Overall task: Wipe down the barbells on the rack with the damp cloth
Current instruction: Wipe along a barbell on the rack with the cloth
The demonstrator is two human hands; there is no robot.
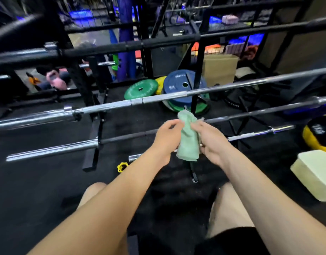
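Presently both hands, left hand (166, 139) and right hand (212, 142), grip the green cloth (188, 138) between wipes, apparently refolding; next it must wrap a barbell (158, 99) on the rack (92, 107).

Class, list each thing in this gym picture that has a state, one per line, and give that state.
Green cloth: bunched, hanging upright, held by both hands.
Left hand: pinching the cloth's upper part.
Right hand: gripping the cloth.
Chrome barbell: lying across the rack, untouched.
Blue weight plate: leaning on stacked plates.

Head camera looks down, close over forearms (121, 190).
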